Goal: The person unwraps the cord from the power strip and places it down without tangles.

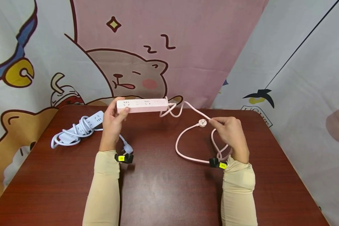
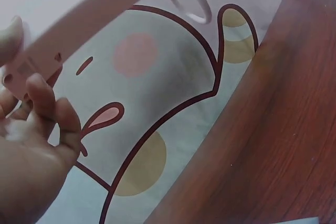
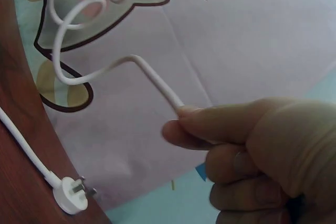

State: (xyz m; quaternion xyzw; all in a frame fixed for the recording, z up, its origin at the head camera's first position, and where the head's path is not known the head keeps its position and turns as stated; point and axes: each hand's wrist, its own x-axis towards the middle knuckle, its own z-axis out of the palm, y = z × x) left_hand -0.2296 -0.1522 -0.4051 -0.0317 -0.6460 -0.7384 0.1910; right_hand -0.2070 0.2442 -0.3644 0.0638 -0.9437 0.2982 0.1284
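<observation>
Pink power strip [image 1: 142, 108]: held up over the far part of the table, left of centre, lengthwise from left to right, sockets showing.
Left hand [image 1: 111, 125]: fingers and thumb closed round the strip's left end.
Pink cord [image 1: 196, 110]: loops loosely from the strip's right end, then runs right; its path around the right wrist is hard to make out.
Right hand [image 1: 230, 131]: thumb and forefinger pinch the cord, other fingers curled in.
Pink plug [image 1: 202, 123]: on the table, left of the right hand.
White power strip [image 1: 97, 119]: far left, wrapped in its own cord.
Table [image 1: 158, 188]: reddish brown.
Cloth [image 1: 200, 37]: beyond the far edge, printed with a sleeping bear.
</observation>
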